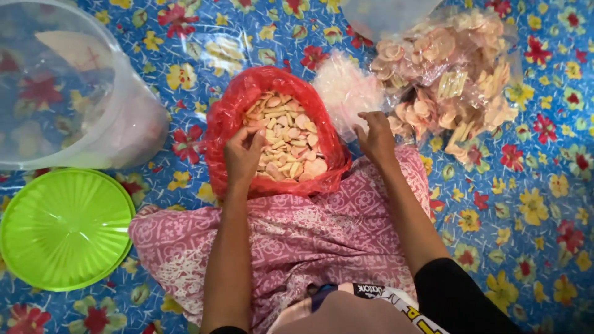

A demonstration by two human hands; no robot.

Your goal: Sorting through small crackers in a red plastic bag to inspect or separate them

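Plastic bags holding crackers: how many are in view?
2. A red bag sits open in front of the person's lap, the left hand inside. A clear bag lies upper right, beside the right hand. Others may lie off-frame.

You're looking straight down at a floor covered by a glossy blue vinyl mat [532, 204] printed with red and yellow flowers. Light glares off it near the top centre. A lime-green ribbed round lid [65, 229] lies flat at the left. Just above it sits a clear plastic tub [133, 117] with a translucent wall.
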